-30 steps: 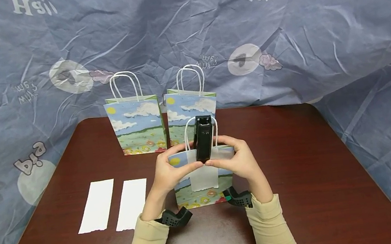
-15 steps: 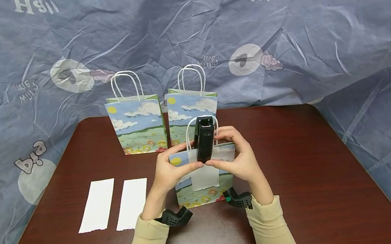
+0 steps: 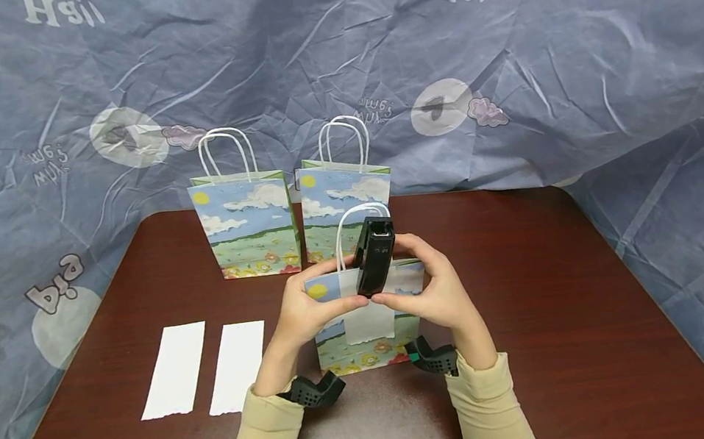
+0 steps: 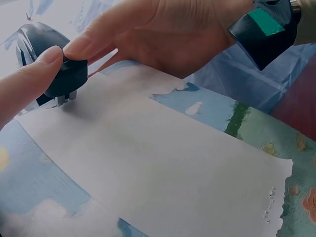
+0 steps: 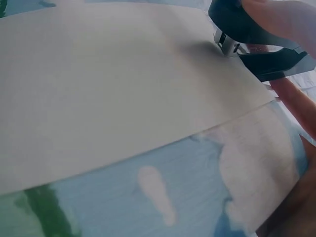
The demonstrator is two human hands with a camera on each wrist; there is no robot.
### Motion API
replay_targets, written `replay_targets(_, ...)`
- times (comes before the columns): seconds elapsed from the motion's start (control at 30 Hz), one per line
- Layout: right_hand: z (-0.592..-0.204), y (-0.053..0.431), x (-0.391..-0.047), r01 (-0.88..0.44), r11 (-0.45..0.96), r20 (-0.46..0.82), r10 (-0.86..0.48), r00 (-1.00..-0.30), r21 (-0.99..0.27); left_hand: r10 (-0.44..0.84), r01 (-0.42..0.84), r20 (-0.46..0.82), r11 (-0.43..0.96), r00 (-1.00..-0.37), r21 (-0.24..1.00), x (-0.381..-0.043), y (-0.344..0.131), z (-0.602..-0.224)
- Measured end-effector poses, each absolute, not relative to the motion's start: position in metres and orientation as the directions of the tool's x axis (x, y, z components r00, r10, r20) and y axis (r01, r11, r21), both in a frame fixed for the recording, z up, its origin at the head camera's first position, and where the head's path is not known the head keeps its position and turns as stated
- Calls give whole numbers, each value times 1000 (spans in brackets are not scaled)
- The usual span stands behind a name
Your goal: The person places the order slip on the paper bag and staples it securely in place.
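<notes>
A black stapler (image 3: 374,255) straddles the top edge of the nearest paper gift bag (image 3: 336,351), which has a painted sky and meadow. Under its head lies a white paper slip (image 3: 369,327), hanging down the bag's front with a torn lower edge. My left hand (image 3: 300,308) and right hand (image 3: 439,288) hold the stapler together, thumbs side by side on its near end. Their other fingers reach behind the bag's rim and are partly hidden. In the right wrist view, the stapler's head (image 5: 232,22) touches or nearly touches the slip (image 5: 108,84).
Two matching gift bags, one on the left (image 3: 246,226) and one on the right (image 3: 339,202), stand upright behind with white handles. Two white slips (image 3: 174,369) (image 3: 238,368) lie flat at left on the brown table (image 3: 536,299). A blue printed cloth (image 3: 540,76) hangs behind.
The stapler has tilted to the right, its upper end shifting right and slightly down. My right hand has shifted slightly with it; the left stays nearly in place.
</notes>
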State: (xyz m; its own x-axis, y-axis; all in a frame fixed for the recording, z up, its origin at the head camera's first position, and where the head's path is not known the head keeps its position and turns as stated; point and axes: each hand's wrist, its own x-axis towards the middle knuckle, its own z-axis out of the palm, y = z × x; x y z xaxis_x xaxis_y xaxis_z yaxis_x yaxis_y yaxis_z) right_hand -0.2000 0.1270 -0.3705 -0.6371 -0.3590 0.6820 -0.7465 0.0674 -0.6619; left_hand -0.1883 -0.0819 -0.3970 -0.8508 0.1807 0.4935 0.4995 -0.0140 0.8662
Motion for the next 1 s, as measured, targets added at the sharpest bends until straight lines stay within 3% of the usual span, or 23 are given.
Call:
replay_targets(0.17, -371, 125, -201, -762, 53, 703, -349, -620, -645, 194, 530, 523, -18, -830, 848, -192, -85, -402)
replay_targets(0.47, -348, 118, -188, -821, 2, 791, -264, -551, -571, 217, 462, 453, -10, -865, 887, -193, -87, -404)
replay_targets(1.0, -364, 128, -204, -797, -170, 814, -81, -575, -580, 232, 417, 384, 112, -894, 902, -194, -84, -407)
